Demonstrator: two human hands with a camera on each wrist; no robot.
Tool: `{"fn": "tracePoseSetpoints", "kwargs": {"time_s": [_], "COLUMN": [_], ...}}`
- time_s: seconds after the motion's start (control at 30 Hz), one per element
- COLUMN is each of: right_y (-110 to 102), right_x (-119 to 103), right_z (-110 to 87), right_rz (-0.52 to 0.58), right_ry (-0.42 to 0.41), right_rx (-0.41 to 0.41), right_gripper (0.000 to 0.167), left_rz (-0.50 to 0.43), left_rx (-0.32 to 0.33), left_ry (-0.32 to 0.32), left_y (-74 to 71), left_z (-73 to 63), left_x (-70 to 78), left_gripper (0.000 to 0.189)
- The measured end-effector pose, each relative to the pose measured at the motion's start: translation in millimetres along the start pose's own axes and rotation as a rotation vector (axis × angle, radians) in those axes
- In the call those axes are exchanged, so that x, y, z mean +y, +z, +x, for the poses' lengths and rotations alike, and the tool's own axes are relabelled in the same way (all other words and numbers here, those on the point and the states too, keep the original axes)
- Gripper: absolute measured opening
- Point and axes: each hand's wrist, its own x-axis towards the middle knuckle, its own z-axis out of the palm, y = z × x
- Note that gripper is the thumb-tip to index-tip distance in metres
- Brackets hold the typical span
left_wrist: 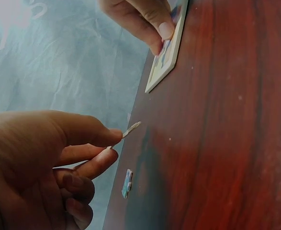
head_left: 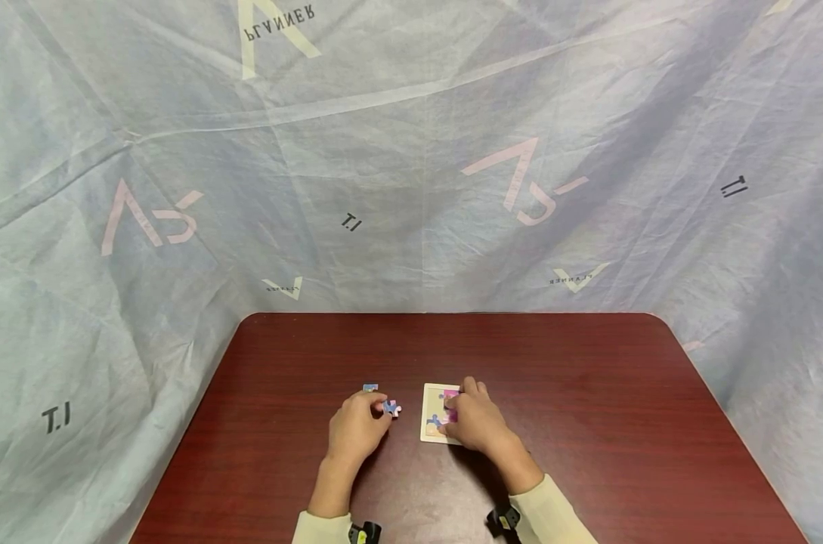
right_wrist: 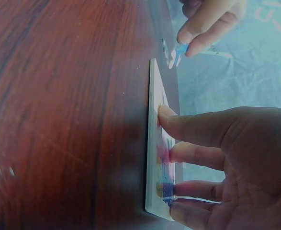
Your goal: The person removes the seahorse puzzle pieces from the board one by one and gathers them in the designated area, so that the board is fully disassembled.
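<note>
My left hand (head_left: 358, 427) pinches a blue and pink jigsaw piece (head_left: 391, 409) between thumb and index finger, lifted over the tabletop. From the left wrist view the piece (left_wrist: 132, 128) appears edge-on. To its right lies a pale-rimmed puzzle tray (head_left: 422, 415), partly filled with pink, blue and peach pieces. My right hand (head_left: 482, 419) rests on the tray's right part and covers much of it. In the right wrist view its thumb and fairly straight fingers (right_wrist: 197, 155) touch the pieces inside the tray (right_wrist: 151, 143).
Another jigsaw piece (head_left: 370, 387) lies on the table just beyond my left hand. The dark red wooden table (head_left: 588, 423) extends around the tray. A grey printed cloth (head_left: 397, 166) hangs behind the table and along its sides.
</note>
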Motion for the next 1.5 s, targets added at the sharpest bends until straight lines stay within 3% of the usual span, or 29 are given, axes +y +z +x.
{"fn": "tracePoseSetpoints", "kwargs": {"time_s": [0.8,1.5], "right_y": [0.9,3.8], "right_x": [0.4,4.1], "right_z": [-0.7,0.9], "right_rz": [-0.005,0.011], "right_ry": [-0.006,-0.004], "right_rx": [0.001,0.012], "right_gripper": [0.040,0.041], "left_rz": [-0.002,0.116], "left_rx": [-0.032,-0.026], "left_ry": [-0.079,-0.120], "left_y": [-9.4,-7.9], "left_z": [4.6,12.3], "left_x": [-17.3,-21.8], "left_gripper": [0.031,0.034]}}
